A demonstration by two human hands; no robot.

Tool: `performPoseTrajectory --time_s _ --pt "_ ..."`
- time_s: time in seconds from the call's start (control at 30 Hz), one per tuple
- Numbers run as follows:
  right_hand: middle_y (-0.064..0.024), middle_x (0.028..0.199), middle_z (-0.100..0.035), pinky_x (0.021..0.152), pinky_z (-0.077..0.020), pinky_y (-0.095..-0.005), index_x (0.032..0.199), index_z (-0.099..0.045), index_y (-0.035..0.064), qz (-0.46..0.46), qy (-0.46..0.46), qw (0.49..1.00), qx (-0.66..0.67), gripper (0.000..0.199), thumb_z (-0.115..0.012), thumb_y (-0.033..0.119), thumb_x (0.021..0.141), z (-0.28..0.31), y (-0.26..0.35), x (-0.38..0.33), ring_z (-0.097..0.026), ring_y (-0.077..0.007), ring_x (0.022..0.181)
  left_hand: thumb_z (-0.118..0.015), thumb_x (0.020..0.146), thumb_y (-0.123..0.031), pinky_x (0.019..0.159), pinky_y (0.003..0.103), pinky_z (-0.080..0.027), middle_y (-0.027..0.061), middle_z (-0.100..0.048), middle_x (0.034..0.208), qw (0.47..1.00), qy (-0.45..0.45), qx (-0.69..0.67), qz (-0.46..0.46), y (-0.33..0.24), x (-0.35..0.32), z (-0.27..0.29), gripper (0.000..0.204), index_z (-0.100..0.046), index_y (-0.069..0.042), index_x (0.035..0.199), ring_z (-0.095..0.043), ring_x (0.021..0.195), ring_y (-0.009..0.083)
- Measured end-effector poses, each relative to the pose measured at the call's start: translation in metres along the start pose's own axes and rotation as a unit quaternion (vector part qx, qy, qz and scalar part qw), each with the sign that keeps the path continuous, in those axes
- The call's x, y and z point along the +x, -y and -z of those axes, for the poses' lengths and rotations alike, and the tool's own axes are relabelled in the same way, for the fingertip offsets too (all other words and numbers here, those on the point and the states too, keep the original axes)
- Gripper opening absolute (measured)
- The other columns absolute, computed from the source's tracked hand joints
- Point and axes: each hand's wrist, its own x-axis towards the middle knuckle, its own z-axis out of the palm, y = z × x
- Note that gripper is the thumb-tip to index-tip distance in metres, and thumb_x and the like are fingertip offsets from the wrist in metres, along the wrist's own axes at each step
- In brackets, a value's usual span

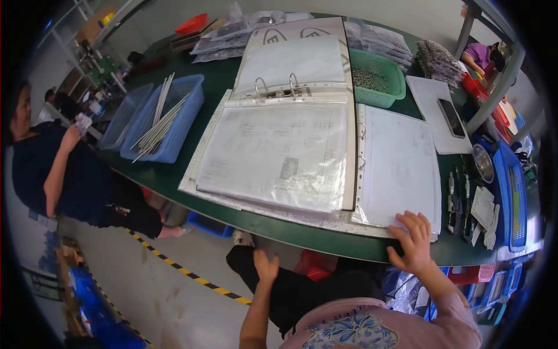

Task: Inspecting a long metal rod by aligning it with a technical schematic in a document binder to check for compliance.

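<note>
On the green table lies an open ring binder [292,87], with printed sheets in clear sleeves [273,157] on its near half. Beside it on the right is a second set of sleeved sheets [398,166], also on rings. The spread fingers of my right hand [414,241] rest at the near right corner of these sheets and grip nothing. My left hand [266,267] is below the table edge, resting by my knee, its fingers loosely apart and partly hidden. No object shows in it.
Blue baskets [195,110], one with thin rods [160,125], stand at the left. Behind the binder are a green basket [392,78] of small metal parts and bagged parts [224,43]. A phone [451,118], calipers [467,200] and a metal bowl [482,163] lie right. A person [58,163] is at the left.
</note>
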Motion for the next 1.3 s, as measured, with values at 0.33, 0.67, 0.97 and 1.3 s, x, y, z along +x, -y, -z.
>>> performPoseTrajectory --time_s 0.33,0.67,0.97,1.3 --pt "-0.0164 0.106 -0.049 0.083 -0.0368 -0.0487 0.099 -0.053 0.0094 -0.001 0.143 0.989 0.033 0.044 -0.055 0.04 0.068 -0.008 0.006 -0.004 -0.048 -0.0339 0.098 -0.047 0.083 -0.046 0.101 0.038 -0.026 0.0128 -0.043 0.128 0.964 0.249 0.051 -0.075 0.089 -0.024 -0.11 0.057 -0.044 -0.005 0.123 -0.039 0.118 0.0255" --pt "-0.0148 0.1 -0.046 0.077 -0.0372 -0.0496 0.099 -0.046 0.0121 -0.006 0.173 0.985 0.019 0.044 -0.05 0.043 0.068 -0.015 0.002 -0.014 -0.047 -0.0324 0.091 -0.048 0.084 -0.041 0.101 0.036 -0.026 0.0123 -0.042 0.129 0.889 0.457 0.031 0.012 0.009 0.051 0.026 0.054 -0.043 -0.005 0.123 -0.038 0.119 0.0249" --pt "-0.0168 0.107 -0.048 0.085 -0.0383 -0.0498 0.101 -0.048 0.0107 -0.014 0.154 0.988 -0.019 0.04 -0.045 0.039 0.074 -0.012 0.011 -0.007 -0.049 -0.0346 0.099 -0.049 0.085 -0.037 0.101 0.034 -0.026 0.0119 -0.041 0.13 0.837 0.545 0.03 -0.034 -0.008 0.15 0.079 0.052 -0.043 -0.004 0.124 -0.038 0.119 0.0243" --pt "-0.0248 0.126 -0.037 0.098 -0.0267 -0.0421 0.125 -0.032 -0.0067 -0.231 -0.09 0.967 0.066 0.062 -0.042 0.035 0.079 -0.014 0.087 0.077 -0.036 -0.037 0.117 -0.048 0.088 -0.026 0.097 0.032 -0.032 0.0166 -0.047 0.122 0.708 0.667 -0.194 -0.125 -0.038 0.163 0.211 0.041 -0.047 0.002 0.117 -0.043 0.115 0.0244"
